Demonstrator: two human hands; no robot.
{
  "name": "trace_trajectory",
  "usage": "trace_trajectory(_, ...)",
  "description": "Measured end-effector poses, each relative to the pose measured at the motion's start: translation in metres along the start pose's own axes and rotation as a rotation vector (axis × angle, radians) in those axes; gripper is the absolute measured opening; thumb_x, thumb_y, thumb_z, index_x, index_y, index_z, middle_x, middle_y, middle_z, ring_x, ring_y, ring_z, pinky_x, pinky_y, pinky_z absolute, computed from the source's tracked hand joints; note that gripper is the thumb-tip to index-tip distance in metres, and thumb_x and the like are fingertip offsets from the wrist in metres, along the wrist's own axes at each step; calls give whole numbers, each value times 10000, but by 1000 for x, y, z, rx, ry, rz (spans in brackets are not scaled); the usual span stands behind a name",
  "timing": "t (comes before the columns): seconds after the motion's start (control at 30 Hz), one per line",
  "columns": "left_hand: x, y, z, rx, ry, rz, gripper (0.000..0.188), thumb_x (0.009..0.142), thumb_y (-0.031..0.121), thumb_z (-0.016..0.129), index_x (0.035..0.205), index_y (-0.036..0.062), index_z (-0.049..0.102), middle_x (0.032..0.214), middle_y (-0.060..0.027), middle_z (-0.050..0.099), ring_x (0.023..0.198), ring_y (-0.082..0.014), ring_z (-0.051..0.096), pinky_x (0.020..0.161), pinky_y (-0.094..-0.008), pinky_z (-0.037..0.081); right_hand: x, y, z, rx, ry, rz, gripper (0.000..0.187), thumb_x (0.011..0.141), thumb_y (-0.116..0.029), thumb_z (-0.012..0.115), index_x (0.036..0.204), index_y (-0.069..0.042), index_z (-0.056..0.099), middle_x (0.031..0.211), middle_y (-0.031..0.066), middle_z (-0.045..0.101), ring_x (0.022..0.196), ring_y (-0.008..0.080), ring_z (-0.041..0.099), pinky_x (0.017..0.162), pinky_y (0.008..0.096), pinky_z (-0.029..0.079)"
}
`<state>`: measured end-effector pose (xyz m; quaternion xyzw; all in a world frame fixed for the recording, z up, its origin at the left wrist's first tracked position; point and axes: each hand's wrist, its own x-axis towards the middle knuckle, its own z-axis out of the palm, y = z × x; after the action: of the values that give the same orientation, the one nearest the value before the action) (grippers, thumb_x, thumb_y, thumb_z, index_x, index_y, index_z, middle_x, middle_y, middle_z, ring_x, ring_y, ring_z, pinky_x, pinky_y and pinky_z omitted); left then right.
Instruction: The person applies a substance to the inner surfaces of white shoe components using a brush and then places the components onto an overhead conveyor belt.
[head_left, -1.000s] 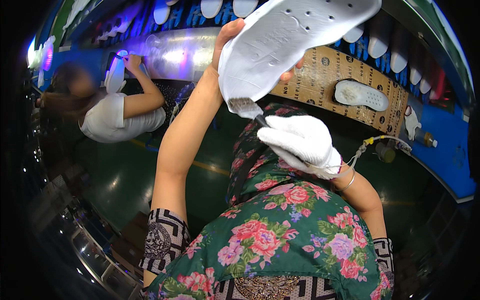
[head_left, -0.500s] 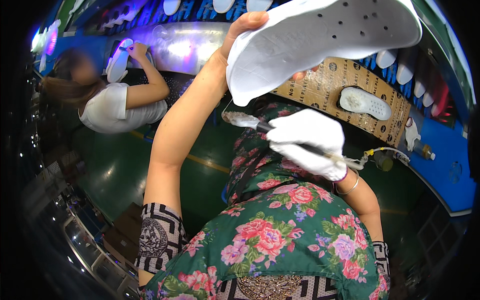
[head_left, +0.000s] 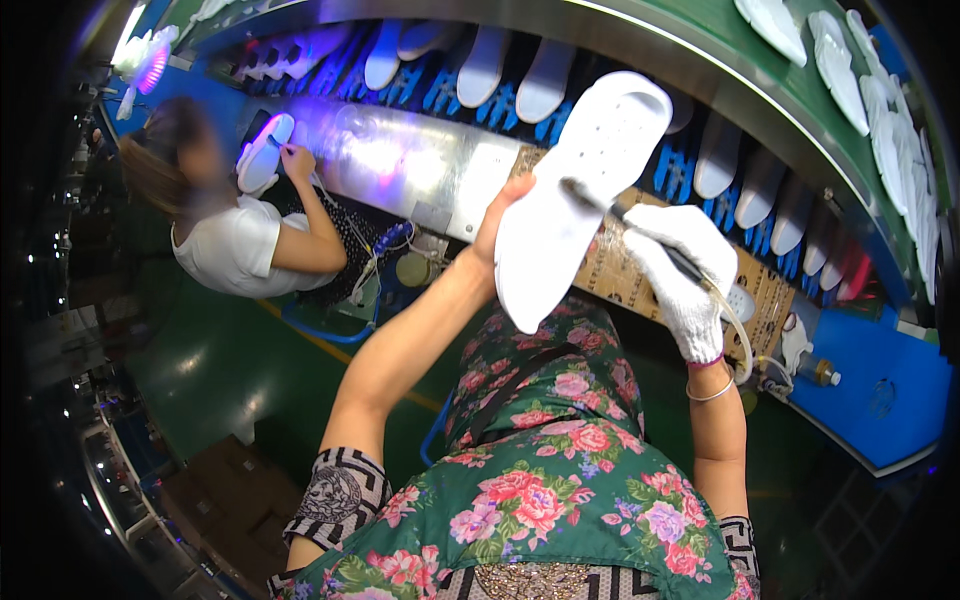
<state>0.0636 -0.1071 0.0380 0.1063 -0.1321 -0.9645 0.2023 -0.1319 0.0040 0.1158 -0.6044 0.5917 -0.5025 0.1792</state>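
Note:
My bare left hand (head_left: 497,215) grips a white shoe sole (head_left: 555,235) by its left edge, its inner face turned up and small dark holes showing near the far end. In my right hand (head_left: 685,265), which wears a white knit glove, is a brush (head_left: 597,200) with a dark handle and a pale hose (head_left: 738,325) trailing from its back. The blurred bristles are over the middle of the sole and appear to touch it. Under my right hand, another white sole (head_left: 740,303) is partly visible on a cardboard sheet (head_left: 620,278).
Ahead, a rack carries several white soles (head_left: 541,80) on blue holders, below a green conveyor (head_left: 690,25). At left a co-worker (head_left: 245,240) brushes a sole (head_left: 262,155) beside a metal bench (head_left: 385,160). A small bottle (head_left: 822,373) lies on the blue tabletop (head_left: 880,400) at right.
My left hand has brought the sole lower and turned it more lengthwise. The brush has gone from beneath the sole's near end to its face, my right hand shifting right and slightly up.

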Motion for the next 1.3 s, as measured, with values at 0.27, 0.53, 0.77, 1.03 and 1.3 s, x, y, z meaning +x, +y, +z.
trace_trajectory(0.27,-17,-14,6,70,172,116,867,893,614,471,1505,21,311,1300,-285,565,1094,-403,632,939,-501,529,6,-11,9,28,-107,-149,217,743,-17,777,947,-85,749,922,103,730,824,239,702,754,321,552)
trace_trajectory(0.53,-25,85,39,114,-426,122,1150,687,492,856,1521,28,214,1367,-344,387,1139,-535,539,822,-667,548,-23,20,-13,932,334,444,125,835,11,685,943,75,685,838,127,671,584,142,617,502,232,474)
trace_trajectory(0.77,100,215,67,-264,-78,527,929,956,714,279,1556,23,121,1527,-342,208,1331,-520,370,1054,-591,444,-39,49,30,886,256,722,202,848,7,718,1046,46,712,793,98,705,621,143,651,542,234,504)
trace_trajectory(1.03,116,219,49,1472,925,1311,1003,765,358,822,1493,-51,267,1329,-292,473,1132,-375,534,1019,-481,411,-54,66,37,942,375,823,175,867,1,707,1036,47,704,832,95,696,635,151,645,553,245,505)
trace_trajectory(1.3,185,300,21,1968,875,1026,1197,716,435,835,1541,-23,98,1175,-299,623,1090,-459,556,979,-502,443,-60,68,61,897,352,854,194,871,17,696,1062,50,693,852,88,690,632,141,627,545,244,477)
